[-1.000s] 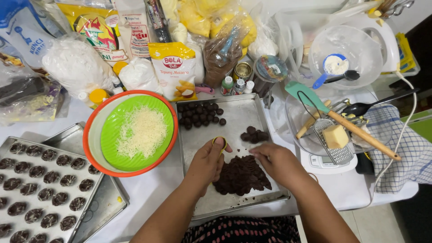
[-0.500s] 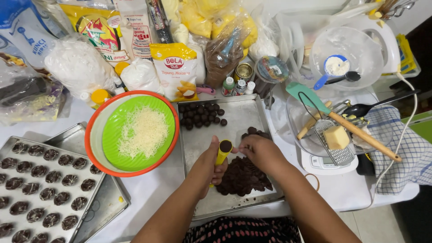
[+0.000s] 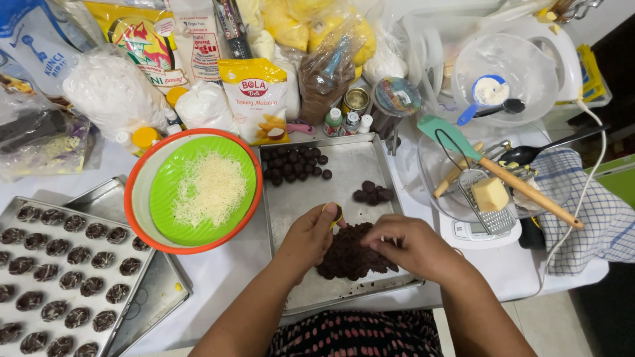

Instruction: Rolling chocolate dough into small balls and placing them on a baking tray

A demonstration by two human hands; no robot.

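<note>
Both hands (image 3: 360,238) lowered onto dough (image 3: 347,254), perhaps hiding a scoop (image 3: 336,213).

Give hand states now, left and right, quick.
Left hand: closed on a small yellow tool.
Right hand: fingers curled down onto the dark dough pile; grip cannot be told.

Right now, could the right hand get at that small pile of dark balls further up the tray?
Probably yes: the right hand rests on the dark dough mound, and only bare tray separates it from the small pile.
</note>
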